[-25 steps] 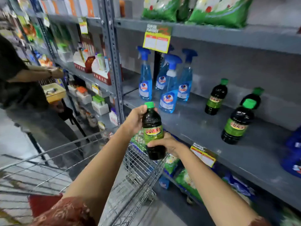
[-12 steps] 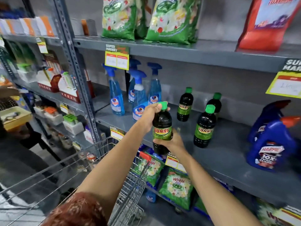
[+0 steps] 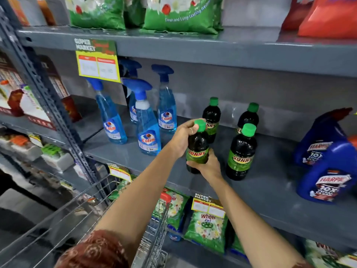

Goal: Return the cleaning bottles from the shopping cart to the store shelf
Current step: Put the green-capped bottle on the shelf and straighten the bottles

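Two hands held one dark bottle (image 3: 197, 149) upright. Left hand (image 3: 182, 139) fingers wrapped its neck. Right hand (image 3: 207, 166) fingers closed around its base.

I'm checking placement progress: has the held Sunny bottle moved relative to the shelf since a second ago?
Yes. The held Sunny bottle went from in front of the shelf edge to over its surface.

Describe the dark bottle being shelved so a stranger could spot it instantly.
Start at the grey middle shelf, right of the blue spray bottles. Among four green-capped dark bottles, it is the front-left Sunny bottle. It alone is gripped: left hand at its neck, right hand around its base.
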Demonstrator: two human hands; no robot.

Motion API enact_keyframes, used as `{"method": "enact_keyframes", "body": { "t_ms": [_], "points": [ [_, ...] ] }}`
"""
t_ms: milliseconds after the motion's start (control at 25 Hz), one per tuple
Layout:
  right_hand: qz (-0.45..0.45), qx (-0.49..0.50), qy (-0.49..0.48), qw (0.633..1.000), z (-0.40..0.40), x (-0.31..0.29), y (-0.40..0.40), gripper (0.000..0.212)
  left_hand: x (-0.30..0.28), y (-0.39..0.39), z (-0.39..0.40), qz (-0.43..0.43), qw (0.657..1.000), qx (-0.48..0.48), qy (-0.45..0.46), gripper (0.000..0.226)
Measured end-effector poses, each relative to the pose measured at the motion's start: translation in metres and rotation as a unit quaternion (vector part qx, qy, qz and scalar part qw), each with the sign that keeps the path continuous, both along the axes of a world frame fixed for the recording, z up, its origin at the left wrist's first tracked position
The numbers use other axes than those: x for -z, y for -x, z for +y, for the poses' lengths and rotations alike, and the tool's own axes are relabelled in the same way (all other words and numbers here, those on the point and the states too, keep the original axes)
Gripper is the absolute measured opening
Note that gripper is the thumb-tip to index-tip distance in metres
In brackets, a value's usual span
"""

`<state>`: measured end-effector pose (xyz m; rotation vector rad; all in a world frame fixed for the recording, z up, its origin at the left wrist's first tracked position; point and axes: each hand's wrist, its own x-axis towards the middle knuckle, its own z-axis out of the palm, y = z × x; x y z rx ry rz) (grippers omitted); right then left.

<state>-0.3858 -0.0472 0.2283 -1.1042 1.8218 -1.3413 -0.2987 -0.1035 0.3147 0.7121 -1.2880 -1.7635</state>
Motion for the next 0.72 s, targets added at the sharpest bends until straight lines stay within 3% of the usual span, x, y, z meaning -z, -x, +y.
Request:
{"method": "enact_keyframes", "body": {
  "t_ms": [240,400,520,640,720],
  "points": [
    [-0.007,0.001,0.013,1.0,-0.009,0.006,0.003,0.076,0.0,0.004,-0.016,-0.006,0.999,0.036,-0.008,0.038],
    [0.055,0.002,0.007,0.998,0.003,0.004,0.001,0.071,-0.001,0.002,-0.013,-0.011,0.999,0.037,-0.007,0.037],
    [0.094,0.068,0.068,0.991,0.029,0.008,0.003,0.051,0.009,-0.004,-0.007,-0.027,1.0,-0.014,-0.007,0.038],
    [0.177,0.164,0.143,0.96,0.058,0.014,0.007,0.02,0.038,-0.015,0.003,-0.04,0.997,-0.063,-0.026,0.038],
    [0.228,0.214,0.156,0.937,0.071,0.016,0.014,0.017,0.056,-0.02,0.011,-0.064,0.993,-0.087,-0.043,0.043]
  ]
}}
